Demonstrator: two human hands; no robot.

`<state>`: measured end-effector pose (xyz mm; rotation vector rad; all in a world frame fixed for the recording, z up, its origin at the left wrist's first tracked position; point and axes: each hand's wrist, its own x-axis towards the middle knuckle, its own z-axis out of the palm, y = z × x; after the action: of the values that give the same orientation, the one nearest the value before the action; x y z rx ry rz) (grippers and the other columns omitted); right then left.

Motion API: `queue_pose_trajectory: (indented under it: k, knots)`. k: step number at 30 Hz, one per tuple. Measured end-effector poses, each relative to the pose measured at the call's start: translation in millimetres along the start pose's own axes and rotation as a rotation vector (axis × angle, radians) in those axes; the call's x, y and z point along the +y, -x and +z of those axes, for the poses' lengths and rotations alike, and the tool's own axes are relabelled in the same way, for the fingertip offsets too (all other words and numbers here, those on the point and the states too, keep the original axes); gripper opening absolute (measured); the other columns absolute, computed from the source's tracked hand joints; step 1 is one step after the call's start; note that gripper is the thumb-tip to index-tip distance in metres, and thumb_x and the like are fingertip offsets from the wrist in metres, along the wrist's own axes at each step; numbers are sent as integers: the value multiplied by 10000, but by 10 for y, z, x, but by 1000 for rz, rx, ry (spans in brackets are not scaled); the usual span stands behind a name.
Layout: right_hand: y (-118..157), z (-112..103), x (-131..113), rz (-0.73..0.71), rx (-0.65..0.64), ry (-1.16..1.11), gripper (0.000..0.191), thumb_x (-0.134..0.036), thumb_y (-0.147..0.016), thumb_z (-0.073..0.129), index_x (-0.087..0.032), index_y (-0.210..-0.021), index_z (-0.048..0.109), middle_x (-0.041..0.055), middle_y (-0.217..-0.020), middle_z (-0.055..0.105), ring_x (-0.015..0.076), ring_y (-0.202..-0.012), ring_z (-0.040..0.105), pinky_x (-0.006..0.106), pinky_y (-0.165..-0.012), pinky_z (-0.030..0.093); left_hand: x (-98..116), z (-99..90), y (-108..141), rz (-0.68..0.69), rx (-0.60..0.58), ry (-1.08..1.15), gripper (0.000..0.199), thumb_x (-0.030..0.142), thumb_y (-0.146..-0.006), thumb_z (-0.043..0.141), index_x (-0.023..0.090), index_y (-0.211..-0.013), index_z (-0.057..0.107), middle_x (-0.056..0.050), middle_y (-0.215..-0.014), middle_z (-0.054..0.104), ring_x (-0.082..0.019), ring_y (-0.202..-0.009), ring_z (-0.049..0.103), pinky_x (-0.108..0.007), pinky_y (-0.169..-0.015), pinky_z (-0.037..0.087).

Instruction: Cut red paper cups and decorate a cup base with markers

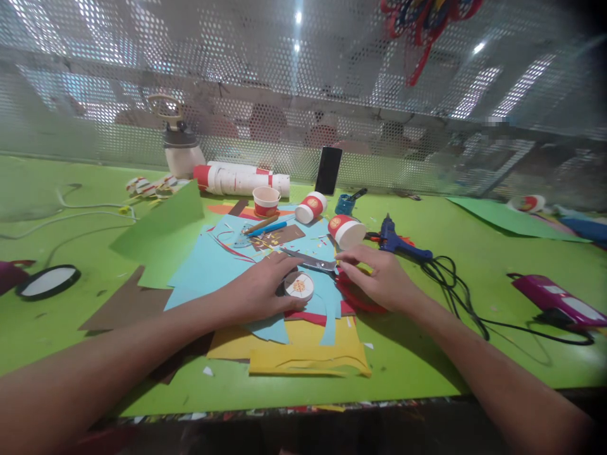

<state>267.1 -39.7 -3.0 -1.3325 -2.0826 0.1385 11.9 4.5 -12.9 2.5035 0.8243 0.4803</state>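
Note:
My left hand (263, 287) is closed around a small round white piece (298, 286), likely a paper cup's base, with an orange pattern on its face. My right hand (374, 272) has its fingertips pinched together; a tiny yellowish bit shows there, too small to name. Just under those fingers lie scissors (313, 260), blades pointing left and red handles partly hidden by the hand. Beneath both hands are blue paper sheets (194, 272) and yellow paper (303, 363). Two red-and-white paper cups (348, 232) lie on their sides beyond, and another cup (266, 202) stands upright.
A blue glue gun (401, 243) with a coiled black cord is at right, near a magenta device (554, 300). Pens (268, 229) and paper scraps lie mid-table. Behind stand a phone (329, 170), stacked cups (246, 180), a spray bottle (183, 151) and a perforated metal screen (265, 82).

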Motion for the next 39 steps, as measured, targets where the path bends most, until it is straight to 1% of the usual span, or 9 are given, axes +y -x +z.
queue_pose_trajectory:
  k: [2, 6, 10, 12, 17, 23, 28, 34, 39]
  knots:
    - [-8, -30, 12, 36, 55, 2, 167, -224, -883, 563, -184, -940, 715, 89, -945, 761, 229, -860, 691, 370, -804, 519, 6, 1, -9, -3, 3, 1, 598, 347, -833, 672, 239, -1383, 465, -88, -1193, 618, -278, -1111, 561, -400, -924, 465]
    - [-29, -88, 57, 90, 162, -21, 182, -255, -876, 573, -180, -945, 724, 81, -962, 765, 223, -864, 700, 359, -826, 532, -2, 9, -12, -31, -7, 18, 687, 333, -816, 683, 231, -1435, 405, -105, -1298, 595, -279, -1134, 565, -397, -938, 461]
    - [-52, -140, 130, 183, 277, -56, 207, -275, -866, 591, -174, -980, 731, 84, -992, 761, 228, -875, 700, 380, -836, 544, -5, 10, -8, -25, -11, 5, 689, 328, -813, 668, 234, -1439, 396, -107, -1347, 573, -285, -1166, 555, -403, -956, 456]
    - [-66, -161, 183, 234, 336, -92, 215, -284, -851, 602, -173, -983, 732, 81, -955, 762, 228, -842, 704, 389, -810, 557, 2, 3, -7, -23, -15, 0, 685, 322, -813, 660, 227, -1438, 396, -110, -1347, 574, -285, -1165, 556, -405, -957, 457]
    - [-121, -206, 342, 351, 465, -214, 237, -291, -811, 612, -151, -964, 727, 69, -769, 747, 220, -727, 714, 385, -722, 587, 20, -11, -11, -11, -15, 2, 660, 320, -805, 653, 216, -1414, 420, -112, -1332, 588, -289, -1149, 569, -409, -947, 467]
    - [-182, -269, 514, 404, 552, -331, 193, -265, -754, 615, -165, -887, 711, 27, -672, 722, 178, -627, 690, 355, -687, 595, 1, 8, -7, 23, 17, -10, 623, 333, -804, 638, 208, -1383, 444, -107, -1289, 611, -286, -1122, 581, -405, -928, 476]
    - [-195, -267, 551, 419, 578, -368, 188, -287, -741, 623, -172, -862, 709, 14, -655, 708, 172, -617, 680, 341, -664, 588, -13, 20, -10, 24, 25, -13, 590, 342, -805, 627, 221, -1359, 464, -96, -1230, 635, -282, -1069, 601, -398, -889, 487]
    - [-180, -239, 481, 430, 532, -394, 201, -283, -732, 648, -162, -879, 713, 16, -662, 708, 172, -635, 677, 355, -708, 583, -6, 15, -13, -1, 11, -10, 598, 354, -801, 634, 211, -1355, 461, -96, -1274, 616, -277, -1063, 596, -392, -881, 485]
    - [-173, -245, 498, 422, 518, -398, 200, -282, -733, 662, -166, -886, 717, 16, -671, 713, 170, -649, 679, 364, -738, 582, -3, 15, -8, -2, 7, -17, 607, 342, -805, 628, 227, -1372, 446, -89, -1231, 629, -272, -1068, 593, -378, -877, 483]
